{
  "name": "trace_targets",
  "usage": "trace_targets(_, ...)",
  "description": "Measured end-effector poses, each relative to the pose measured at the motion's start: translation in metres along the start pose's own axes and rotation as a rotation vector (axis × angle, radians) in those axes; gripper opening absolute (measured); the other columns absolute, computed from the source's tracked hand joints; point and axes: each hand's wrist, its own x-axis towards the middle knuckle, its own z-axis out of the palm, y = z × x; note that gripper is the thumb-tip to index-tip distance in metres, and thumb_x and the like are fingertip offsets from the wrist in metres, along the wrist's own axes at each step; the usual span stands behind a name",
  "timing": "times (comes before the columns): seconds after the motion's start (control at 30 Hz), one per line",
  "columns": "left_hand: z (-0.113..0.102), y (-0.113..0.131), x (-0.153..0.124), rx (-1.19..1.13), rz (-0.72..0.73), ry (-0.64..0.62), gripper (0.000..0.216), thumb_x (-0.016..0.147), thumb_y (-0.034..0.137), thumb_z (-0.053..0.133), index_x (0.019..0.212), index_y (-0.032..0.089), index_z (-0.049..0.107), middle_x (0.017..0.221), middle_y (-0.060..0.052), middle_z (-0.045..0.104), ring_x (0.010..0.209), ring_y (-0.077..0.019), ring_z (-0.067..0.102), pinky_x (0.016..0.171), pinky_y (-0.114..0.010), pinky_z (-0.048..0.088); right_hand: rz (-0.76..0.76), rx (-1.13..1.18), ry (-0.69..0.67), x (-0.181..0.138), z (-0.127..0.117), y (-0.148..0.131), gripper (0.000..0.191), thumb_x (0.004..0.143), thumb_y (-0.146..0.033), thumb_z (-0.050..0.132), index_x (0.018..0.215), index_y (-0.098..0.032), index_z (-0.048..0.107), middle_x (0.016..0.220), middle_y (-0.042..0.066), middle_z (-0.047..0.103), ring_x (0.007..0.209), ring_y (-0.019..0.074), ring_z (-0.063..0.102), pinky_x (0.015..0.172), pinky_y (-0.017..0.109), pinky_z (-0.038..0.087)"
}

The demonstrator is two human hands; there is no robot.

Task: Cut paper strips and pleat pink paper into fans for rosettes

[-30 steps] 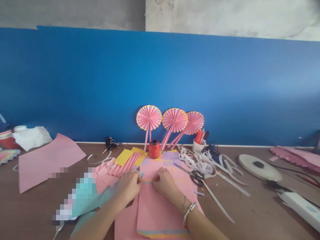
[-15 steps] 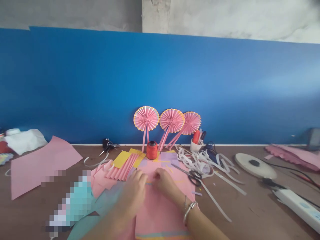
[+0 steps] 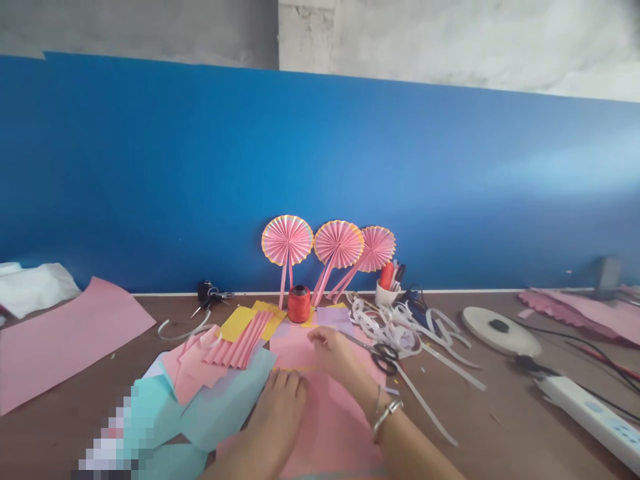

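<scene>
A pink paper sheet (image 3: 325, 427) lies on the brown table in front of me. My left hand (image 3: 281, 403) lies flat on it, fingers stretched out, pressing it down. My right hand (image 3: 337, 353), with a bracelet on the wrist, rests on the sheet's far edge, fingers curled against the paper. A pleated pink strip (image 3: 240, 340) lies just left of the sheet on a yellow paper (image 3: 239, 322). Light blue paper (image 3: 220, 407) lies under my left forearm.
Three pink paper fans (image 3: 335, 245) lean on the blue wall behind an orange thread spool (image 3: 299, 304). Scissors (image 3: 384, 353) and curled white strips (image 3: 400, 323) lie right of my hand. A white disc (image 3: 500, 330), a power strip (image 3: 585, 413) and a cup of pens (image 3: 387, 287) stand further right. A large pink sheet (image 3: 60, 340) lies left.
My left hand has slid back toward me along the sheet and flattened. My right hand moved slightly up the far edge. The view has shifted a little to the right.
</scene>
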Motion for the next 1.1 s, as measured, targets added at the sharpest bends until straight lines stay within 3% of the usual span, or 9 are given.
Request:
trace_targets(0.1,-0.011,0.004,-0.001,0.015,0.010,-0.047,0.034,0.076,0.002,0.047,0.104,0.015,0.062,0.094,-0.013,0.063,0.089,-0.0283,0.056,0.081,-0.042,0.041,0.016,-0.137,-0.014,0.026,-0.017,0.009,0.035,0.079,-0.002,0.040,0.094,-0.016,0.068,0.099,0.007,0.071,0.097,0.0199,0.063,0.084,0.027,0.044)
trace_targets(0.17,-0.017,0.006,-0.002,0.012,-0.009,-0.076,0.034,0.077,0.002,0.047,0.104,0.016,0.062,0.097,-0.012,0.063,0.090,-0.0280,0.056,0.081,-0.041,0.041,0.024,-0.250,-0.074,0.045,-0.025,0.014,0.027,0.083,-0.005,0.044,0.086,-0.015,0.069,0.090,0.008,0.071,0.093,0.0217,0.065,0.082,0.029,0.045)
trace_targets(0.23,-0.018,0.007,-0.003,-0.001,-0.022,-0.098,0.035,0.076,0.003,0.048,0.106,0.015,0.061,0.100,-0.013,0.062,0.091,-0.0290,0.055,0.082,-0.044,0.041,0.035,-0.363,-0.114,0.062,-0.028,0.017,0.022,0.088,-0.011,0.047,0.087,-0.015,0.068,0.093,0.009,0.069,0.094,0.0216,0.064,0.083,0.031,0.046)
trace_targets(0.3,-0.016,0.007,-0.003,-0.020,-0.030,-0.119,0.036,0.075,0.005,0.048,0.108,0.015,0.060,0.103,-0.013,0.061,0.092,-0.0300,0.055,0.082,-0.046,0.041,0.048,-0.470,-0.145,0.077,-0.027,0.017,0.018,0.092,-0.023,0.052,0.103,-0.016,0.064,0.106,0.009,0.064,0.097,0.0207,0.062,0.084,0.035,0.049)
trace_targets(0.4,-0.015,0.007,-0.002,-0.040,-0.042,-0.146,0.036,0.076,0.007,0.047,0.109,0.016,0.059,0.104,-0.013,0.061,0.094,-0.0306,0.054,0.082,-0.047,0.041,0.047,-0.604,-0.191,0.093,-0.022,0.015,0.032,0.090,-0.033,0.056,0.118,-0.017,0.055,0.119,0.009,0.057,0.100,0.0204,0.059,0.084,0.040,0.051)
trace_targets(0.63,-0.015,0.007,-0.001,-0.067,-0.034,-0.131,0.033,0.077,0.010,0.049,0.108,0.014,0.060,0.103,-0.014,0.061,0.093,-0.0303,0.054,0.081,-0.046,0.040,-0.040,-0.768,-0.315,0.107,-0.014,0.005,0.033,0.090,-0.032,0.056,0.118,-0.014,0.055,0.118,0.010,0.057,0.099,0.0212,0.059,0.083,0.041,0.051)
trace_targets(0.87,-0.013,0.007,-0.002,-0.092,-0.053,-0.115,0.034,0.074,0.011,0.053,0.107,0.013,0.060,0.103,-0.015,0.059,0.092,-0.0311,0.053,0.080,-0.046,0.041,-0.018,-0.716,-0.314,0.106,-0.013,0.010,0.033,0.090,-0.032,0.057,0.118,-0.014,0.055,0.118,0.010,0.057,0.100,0.0214,0.059,0.084,0.041,0.051)
trace_targets(1.1,-0.027,0.007,-0.003,-0.126,-0.043,-0.150,0.041,0.071,0.007,0.051,0.111,0.013,0.057,0.110,-0.016,0.058,0.100,-0.0333,0.051,0.084,-0.048,0.040,0.107,-0.335,-0.133,0.106,-0.020,0.036,0.031,0.091,-0.032,0.054,0.118,-0.017,0.054,0.119,0.008,0.057,0.100,0.0207,0.059,0.084,0.041,0.051)
